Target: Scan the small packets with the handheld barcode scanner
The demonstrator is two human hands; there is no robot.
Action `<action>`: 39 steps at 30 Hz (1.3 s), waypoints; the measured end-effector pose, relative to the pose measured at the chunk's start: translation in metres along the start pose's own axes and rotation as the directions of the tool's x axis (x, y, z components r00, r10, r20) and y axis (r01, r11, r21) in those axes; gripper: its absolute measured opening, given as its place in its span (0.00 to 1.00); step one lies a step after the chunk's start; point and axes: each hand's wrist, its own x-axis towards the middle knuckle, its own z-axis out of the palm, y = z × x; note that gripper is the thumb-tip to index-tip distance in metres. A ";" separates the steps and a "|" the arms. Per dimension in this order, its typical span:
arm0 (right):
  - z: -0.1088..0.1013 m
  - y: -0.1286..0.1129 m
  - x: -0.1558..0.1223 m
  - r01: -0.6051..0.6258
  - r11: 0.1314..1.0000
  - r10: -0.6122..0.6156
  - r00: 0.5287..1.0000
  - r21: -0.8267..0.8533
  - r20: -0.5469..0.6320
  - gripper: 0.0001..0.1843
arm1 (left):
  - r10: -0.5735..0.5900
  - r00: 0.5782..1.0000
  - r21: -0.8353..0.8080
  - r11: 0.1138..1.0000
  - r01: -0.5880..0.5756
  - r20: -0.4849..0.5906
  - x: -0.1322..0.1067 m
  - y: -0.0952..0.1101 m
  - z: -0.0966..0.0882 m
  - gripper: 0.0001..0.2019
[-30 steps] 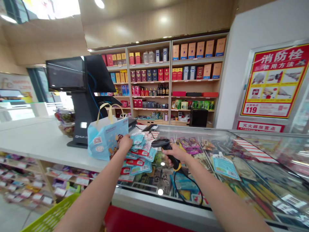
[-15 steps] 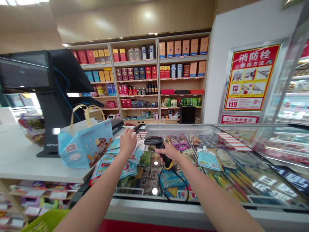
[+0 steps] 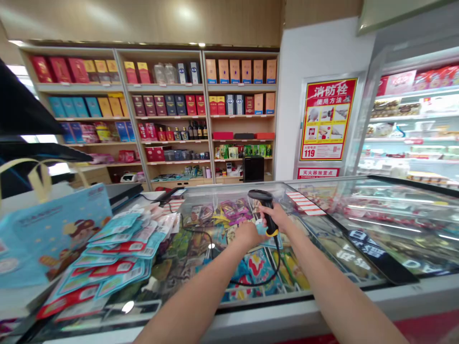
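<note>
My right hand [image 3: 277,217] is closed around the handle of a black barcode scanner [image 3: 261,196], held upright over the glass top of a chest freezer [image 3: 222,306]. A black cable hangs from the scanner's yellow-ringed base. Just left of the scanner, my left hand [image 3: 247,235] reaches low over the glass. It is at the near side of a light-blue and white packet [image 3: 278,242], mostly covered by my hands; its fingers are largely hidden, so I cannot tell whether it grips the packet. A stack of blue, red and white packets [image 3: 118,253] lies at the left.
A light-blue paper bag [image 3: 32,234] with cream handles stands on the left counter, beside a dark monitor [image 3: 21,110]. Snack packs [image 3: 233,210] show through the freezer glass. Shelves of boxes [image 3: 168,105] line the back wall; a lit refrigerated case [image 3: 412,124] stands at right.
The view has turned right. My left hand has moved from beside the packet stack to the single packet by the scanner. My right hand still holds the scanner, now farther right and slightly higher.
</note>
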 end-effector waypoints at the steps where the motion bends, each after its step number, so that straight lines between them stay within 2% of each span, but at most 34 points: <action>1: -0.006 0.000 -0.001 -0.003 1.000 0.003 1.000 0.011 -0.020 0.18 | -0.002 1.000 0.016 1.000 0.001 0.017 0.003 0.006 0.004 0.34; 4: -0.017 0.002 -0.004 -0.021 0.998 0.024 0.998 0.060 -0.051 0.18 | -0.052 0.998 0.062 0.997 0.049 0.044 0.015 0.015 0.012 0.37; 7: -0.018 0.004 -0.007 -0.031 0.997 0.035 0.998 0.074 -0.055 0.19 | -0.081 0.996 0.016 0.997 0.080 0.028 0.024 0.015 0.016 0.28; 11: -0.019 0.005 -0.006 -0.028 0.997 0.032 0.998 0.069 -0.054 0.19 | -0.064 0.993 -0.142 0.989 0.049 -0.099 0.036 0.003 0.021 0.09; 14: -0.020 0.007 -0.004 -0.044 0.997 0.048 0.997 0.070 -0.054 0.20 | -0.163 0.963 -0.395 0.916 0.067 -0.215 0.052 -0.017 0.024 0.03; 15: -0.020 0.007 -0.004 -0.046 0.996 0.050 0.998 0.070 -0.047 0.20 | -0.223 0.945 -0.534 0.843 0.066 -0.237 0.058 -0.023 0.025 0.03; 16: -0.021 0.007 -0.004 -0.045 0.997 0.048 0.998 0.070 -0.036 0.20 | -0.288 0.927 -0.681 0.730 0.050 -0.242 0.063 -0.030 0.025 0.04; 18: -0.022 0.007 -0.004 -0.049 0.997 0.050 0.999 0.066 -0.013 0.20 | -0.386 0.898 -0.914 0.405 -0.042 -0.213 0.070 -0.039 0.025 0.06; 20: -0.025 0.005 -0.006 -0.086 0.996 0.086 0.996 0.037 0.003 0.19 | -0.410 0.897 -0.986 0.082 -0.147 -0.168 0.073 -0.043 0.023 0.08; 21: -0.026 0.003 -0.008 -0.114 0.993 0.114 0.993 0.017 0.012 0.19 | -0.405 0.902 -0.983 -0.033 -0.180 -0.152 0.073 -0.043 0.021 0.09; 23: -0.029 0.000 -0.011 -0.162 0.986 0.163 0.986 -0.021 0.024 0.18 | -0.393 0.911 -0.965 -0.162 -0.205 -0.127 0.071 -0.043 0.019 0.09; 26: -0.030 -0.003 -0.016 -0.200 0.979 0.202 0.979 -0.050 0.032 0.18 | -0.384 0.917 -0.954 -0.218 -0.206 -0.111 0.070 -0.043 0.017 0.09; 32: -0.028 -0.002 -0.020 -0.274 0.953 0.278 0.960 -0.129 0.012 0.20 | -0.336 0.932 -0.953 -0.210 -0.217 -0.138 0.074 -0.046 0.022 0.09; 39: -0.042 0.006 -0.029 -0.264 0.961 0.258 0.963 -0.082 -0.073 0.16 | -0.256 0.963 -0.947 -0.277 -0.160 -0.088 0.077 -0.034 0.031 0.10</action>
